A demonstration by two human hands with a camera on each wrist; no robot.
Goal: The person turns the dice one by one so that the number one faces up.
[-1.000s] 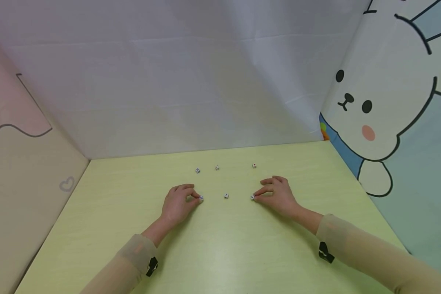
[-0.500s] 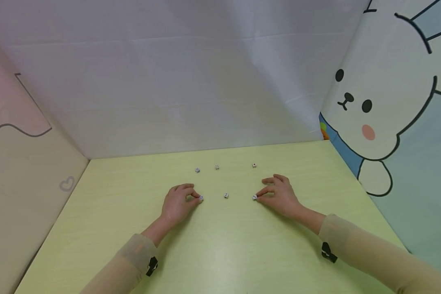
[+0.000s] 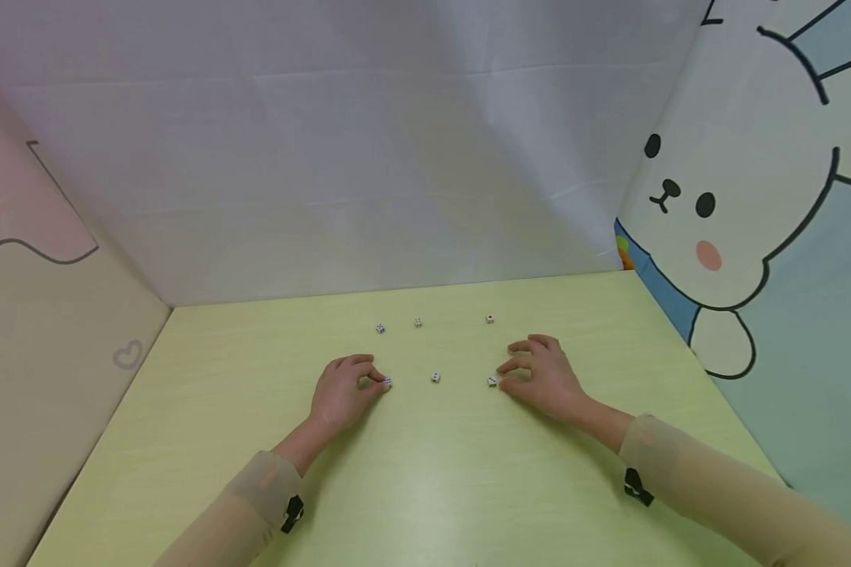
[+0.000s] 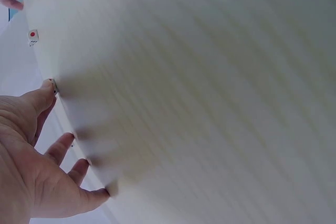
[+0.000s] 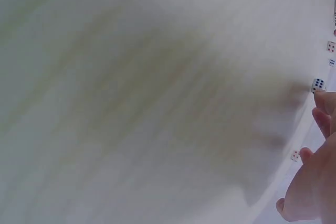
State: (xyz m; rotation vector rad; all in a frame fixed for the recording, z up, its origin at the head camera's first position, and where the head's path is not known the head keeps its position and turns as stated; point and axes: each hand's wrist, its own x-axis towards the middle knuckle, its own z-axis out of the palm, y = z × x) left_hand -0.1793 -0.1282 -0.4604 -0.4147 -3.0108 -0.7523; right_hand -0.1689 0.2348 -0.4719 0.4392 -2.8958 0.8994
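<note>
Head view: compared with half a second ago, the right grip (image 3: 542, 376) has drawn slightly toward the right edge of the table (image 3: 425, 480) and loosened; its thumb and index finger, then pinching the front right die (image 3: 492, 382), now stand a little apart. That die sits on the table just beside those two fingertips, on the side toward the table's left edge. Against the frame of a second ago, it lies a touch farther toward the right edge. Whether the thumb still touches it cannot be told: in the right wrist view the thumb tip overlaps the die's lower part.

The left grip (image 3: 343, 391) has stayed in place, thumb and index finger pinching the front left die (image 3: 388, 383) at their tips. In the left wrist view only a sliver of that die shows past the thumb, and the other fingers are spread.

Between the grips, well apart from both, lies the front middle die (image 3: 436, 378), unmoved.

Nearer the table's far edge is a second row, also unmoved: the back left die (image 3: 380, 328) and back middle die (image 3: 418, 323) near each other, and the back right die (image 3: 490, 319), a red spot on top, well apart from them. It lies straight beyond the front right die, toward the far edge.
</note>
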